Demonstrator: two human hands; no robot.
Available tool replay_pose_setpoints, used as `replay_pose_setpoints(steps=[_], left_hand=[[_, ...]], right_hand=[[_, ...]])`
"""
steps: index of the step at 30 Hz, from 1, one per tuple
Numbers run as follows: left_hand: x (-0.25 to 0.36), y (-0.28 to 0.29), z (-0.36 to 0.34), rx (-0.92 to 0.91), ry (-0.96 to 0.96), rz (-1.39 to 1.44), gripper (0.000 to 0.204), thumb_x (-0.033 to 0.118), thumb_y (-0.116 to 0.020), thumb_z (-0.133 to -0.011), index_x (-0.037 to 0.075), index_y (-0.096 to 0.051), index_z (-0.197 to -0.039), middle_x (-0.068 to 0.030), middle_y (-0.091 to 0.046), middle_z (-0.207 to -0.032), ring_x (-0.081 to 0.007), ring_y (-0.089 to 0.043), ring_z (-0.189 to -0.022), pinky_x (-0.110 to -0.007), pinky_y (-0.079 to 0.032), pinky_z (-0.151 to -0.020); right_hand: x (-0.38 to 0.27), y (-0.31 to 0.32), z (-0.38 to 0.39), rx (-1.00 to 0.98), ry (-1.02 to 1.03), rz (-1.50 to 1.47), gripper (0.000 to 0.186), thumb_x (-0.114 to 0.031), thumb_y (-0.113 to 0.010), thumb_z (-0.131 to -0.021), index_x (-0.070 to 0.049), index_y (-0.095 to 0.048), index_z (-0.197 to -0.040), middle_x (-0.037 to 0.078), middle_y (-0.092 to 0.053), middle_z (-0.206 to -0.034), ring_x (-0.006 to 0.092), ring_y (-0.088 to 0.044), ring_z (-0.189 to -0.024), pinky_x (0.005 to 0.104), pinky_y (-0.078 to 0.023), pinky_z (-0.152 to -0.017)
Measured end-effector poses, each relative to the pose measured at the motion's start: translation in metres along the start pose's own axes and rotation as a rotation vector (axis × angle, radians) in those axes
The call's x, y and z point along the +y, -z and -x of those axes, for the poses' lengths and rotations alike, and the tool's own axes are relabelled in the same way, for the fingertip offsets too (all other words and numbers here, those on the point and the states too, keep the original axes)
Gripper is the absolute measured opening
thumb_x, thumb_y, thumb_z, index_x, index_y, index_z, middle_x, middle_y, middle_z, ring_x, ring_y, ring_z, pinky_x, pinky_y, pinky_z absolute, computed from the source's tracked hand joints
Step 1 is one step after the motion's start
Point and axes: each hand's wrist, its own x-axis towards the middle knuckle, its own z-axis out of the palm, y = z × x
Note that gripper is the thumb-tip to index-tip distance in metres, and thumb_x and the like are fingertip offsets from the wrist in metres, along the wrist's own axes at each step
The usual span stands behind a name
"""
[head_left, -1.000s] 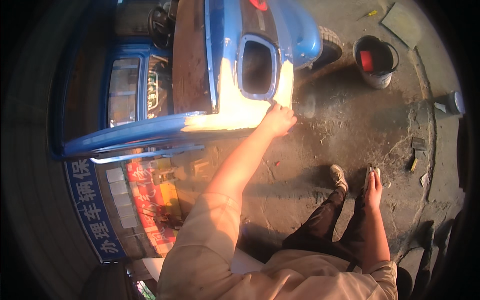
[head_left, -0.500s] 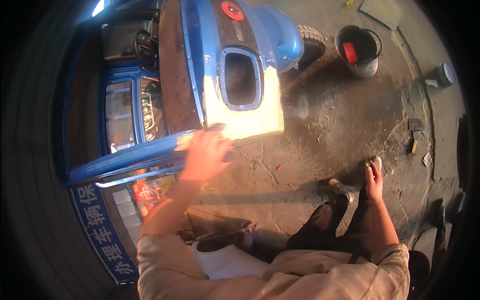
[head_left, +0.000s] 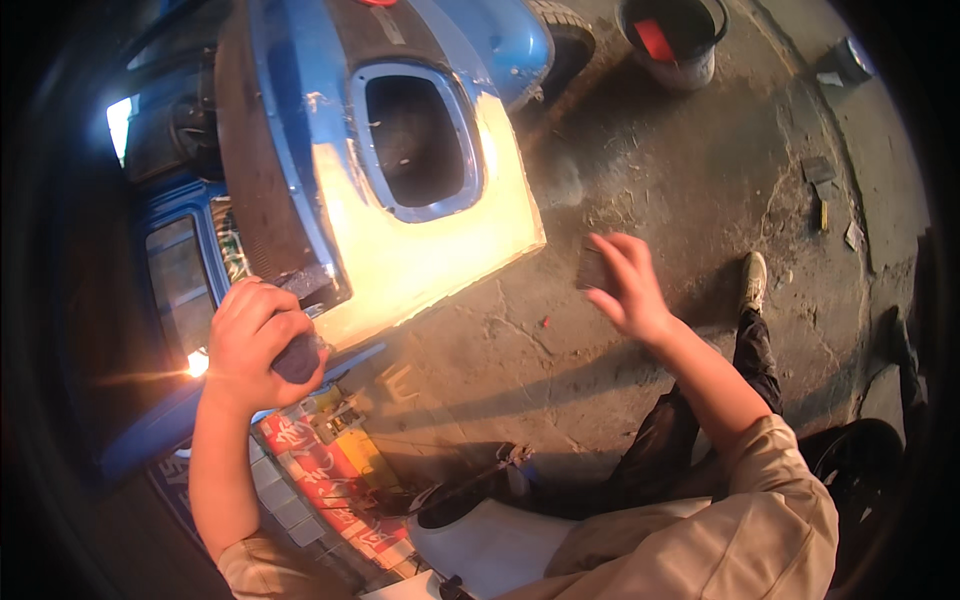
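My left hand [head_left: 255,345] is closed on a dark, soft-looking pad [head_left: 298,358] at the left lower corner of a blue vehicle body panel [head_left: 288,180]. Around a rectangular opening with a rounded metal frame [head_left: 400,215] the panel carries pale cream filler [head_left: 440,270], which runs down to its lower edge. My right hand [head_left: 630,285] is raised over the floor, right of that edge, with thumb and fingers around a thin dark flat piece [head_left: 592,265], apparently a scraper or sheet, partly hidden.
A bucket with a red item [head_left: 685,70] stands beside the tyre [head_left: 560,30]. Small scraps [head_left: 818,170] lie on the cracked concrete floor [head_left: 700,170]. Below are red signboards [head_left: 330,485] and a white curved part [head_left: 485,540]. A blue window frame [head_left: 185,215] is at left.
My left hand has moved left along the filled panel to its corner. My right hand has risen from beside my leg toward the panel. The view has shifted.
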Motion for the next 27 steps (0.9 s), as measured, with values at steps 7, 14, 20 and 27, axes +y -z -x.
replay_pose_setpoints(steps=[7, 14, 20, 27], left_hand=[[-0.008, -0.013, -0.013, -0.080, 0.003, 0.037, 0.036, 0.022, -0.084, -0.058, 0.009, -0.064, -0.085, -0.0093, -0.061, -0.088, -0.0319, -0.062, -0.080, -0.052, -0.050, -0.085], [0.007, -0.002, 0.001, -0.217, 0.052, -0.130, 0.039, 0.022, -0.081, -0.065, 0.009, -0.061, -0.095, -0.0137, -0.058, -0.094, -0.0338, -0.060, -0.084, -0.057, -0.048, -0.079], [-0.005, -0.003, 0.000, -0.267, 0.058, 0.006, 0.035, 0.021, -0.077, -0.075, 0.006, -0.060, -0.101, -0.0159, -0.058, -0.104, -0.0351, -0.060, -0.092, -0.054, -0.048, -0.080], [0.004, -0.002, -0.020, -0.385, 0.256, 0.003, 0.041, 0.015, -0.074, -0.067, 0.007, -0.057, -0.103, -0.0179, -0.055, -0.102, -0.0352, -0.057, -0.089, -0.053, -0.045, -0.078]], right_hand=[[-0.010, -0.115, -0.059, 0.091, 0.003, -0.203, 0.075, -0.026, -0.077, -0.088, 0.000, -0.045, -0.150, 0.022, -0.045, -0.141, 0.0400, -0.045, -0.128, 0.0473, -0.039, -0.111], [-0.020, -0.144, -0.057, 0.263, -0.087, -0.225, 0.079, -0.050, -0.079, -0.084, 0.002, -0.057, -0.140, 0.020, -0.052, -0.135, 0.0359, -0.050, -0.123, 0.0476, -0.040, -0.107], [-0.009, -0.143, -0.065, 0.290, -0.055, -0.278, 0.078, -0.053, -0.084, -0.076, -0.003, -0.065, -0.133, 0.016, -0.056, -0.127, 0.0339, -0.053, -0.114, 0.0451, -0.042, -0.101], [0.028, -0.135, -0.101, 0.259, -0.081, -0.368, 0.077, -0.046, -0.087, -0.076, -0.003, -0.064, -0.135, 0.015, -0.054, -0.126, 0.0321, -0.051, -0.116, 0.0429, -0.042, -0.102]])
